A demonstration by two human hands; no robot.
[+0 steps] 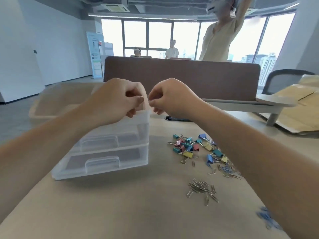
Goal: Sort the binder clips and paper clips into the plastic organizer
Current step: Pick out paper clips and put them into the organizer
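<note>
Two hands meet above the top rear corner of a clear plastic organizer (112,152), on the table (138,213). Left hand (119,99) & right hand (170,99): fingers (156,102) curled tight, pinching; can't tell what. Binder clips (195,147) & paper clips (202,188) lie loose to the right. Best approach: steady the organizer w/ left hand, open one drawer (110,140) first, keep types apart.

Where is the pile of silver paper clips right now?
In the head view, the silver paper clips lie on the table, right of centre, nearer the camera than the coloured binder clips and right of the plastic organizer.
</note>
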